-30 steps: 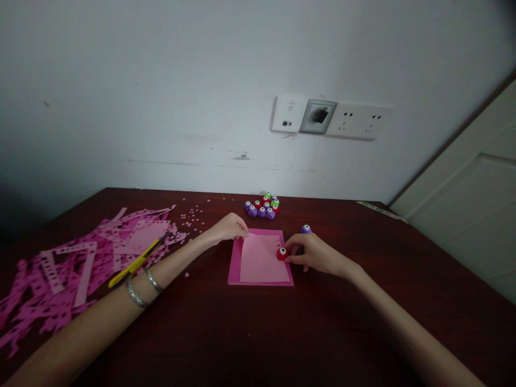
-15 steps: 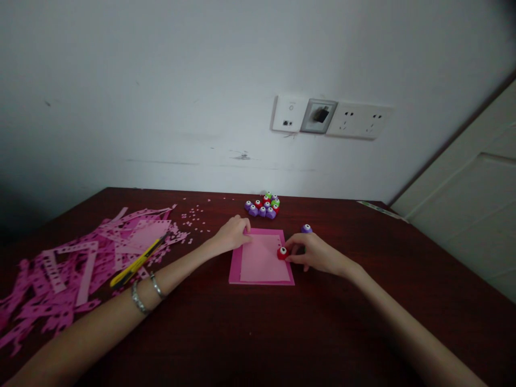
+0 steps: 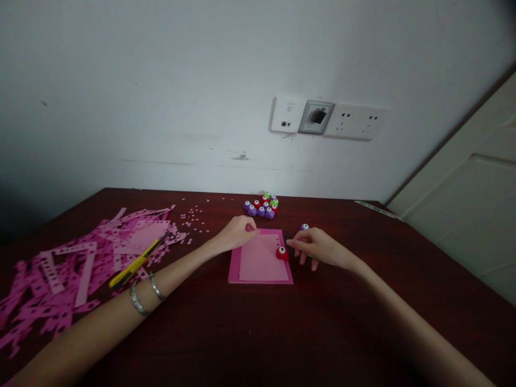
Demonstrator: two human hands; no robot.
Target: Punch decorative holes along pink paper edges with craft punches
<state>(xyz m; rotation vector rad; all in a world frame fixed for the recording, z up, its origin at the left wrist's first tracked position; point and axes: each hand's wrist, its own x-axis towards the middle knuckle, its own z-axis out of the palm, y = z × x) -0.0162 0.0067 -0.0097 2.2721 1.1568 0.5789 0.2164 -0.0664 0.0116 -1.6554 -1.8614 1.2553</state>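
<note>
A light pink sheet [image 3: 262,260] lies on a darker pink sheet [image 3: 233,269] in the middle of the dark wooden table [image 3: 282,333]. My left hand [image 3: 237,232] rests on the sheets' far left corner, fingers curled in and pressing the paper. A small red punch [image 3: 281,252] sits on the right edge of the sheets. My right hand [image 3: 318,248] hovers just right of the red punch, fingers spread, fingertips a short way from it. A purple punch [image 3: 304,227] stands right behind that hand.
A cluster of purple, red and green punches [image 3: 262,206] stands near the wall. Pink paper scraps [image 3: 72,263] cover the left of the table, with a yellow utility knife [image 3: 135,263] on them. Wall sockets [image 3: 328,118] hang above; a door [image 3: 463,215] is at the right.
My right hand has let go of the red punch and drawn slightly right, fingers opening. My left hand has slid a little right along the paper's far edge and curled tighter.
</note>
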